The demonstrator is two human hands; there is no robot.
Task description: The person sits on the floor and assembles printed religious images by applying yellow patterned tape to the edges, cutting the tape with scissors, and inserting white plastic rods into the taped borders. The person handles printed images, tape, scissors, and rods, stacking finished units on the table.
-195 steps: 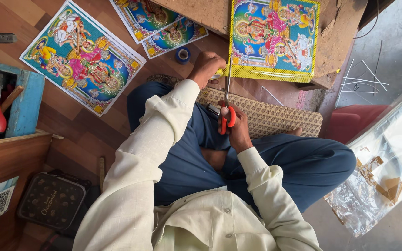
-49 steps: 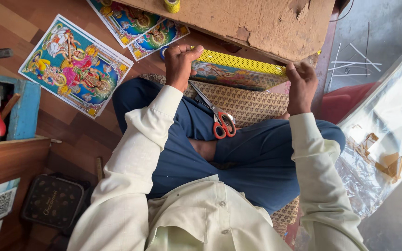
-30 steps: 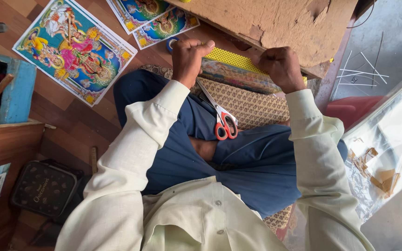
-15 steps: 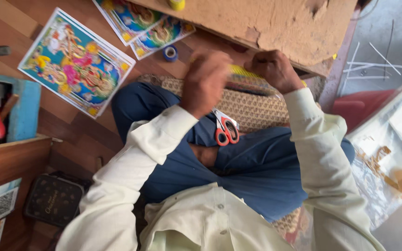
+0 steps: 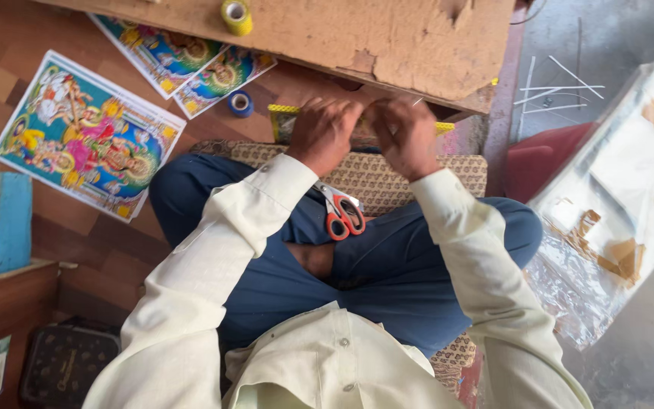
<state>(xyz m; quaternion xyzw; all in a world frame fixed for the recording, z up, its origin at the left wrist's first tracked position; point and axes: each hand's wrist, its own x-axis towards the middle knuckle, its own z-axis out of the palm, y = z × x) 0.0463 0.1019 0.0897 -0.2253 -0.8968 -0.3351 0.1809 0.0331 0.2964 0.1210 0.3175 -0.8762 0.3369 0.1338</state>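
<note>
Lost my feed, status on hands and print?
Left hand and right hand both gripping yellow-edged print. Red-handled scissors idle on lap. Nothing obstructing.

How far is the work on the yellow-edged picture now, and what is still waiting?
Cutting looks finished for now: the red-handled scissors lie on the lap, in neither hand. In hand: left hand and right hand both press on the yellow-edged picture at the board's edge. Waiting: three colourful prints on the floor, with yellow tape and blue tape untouched.
</note>
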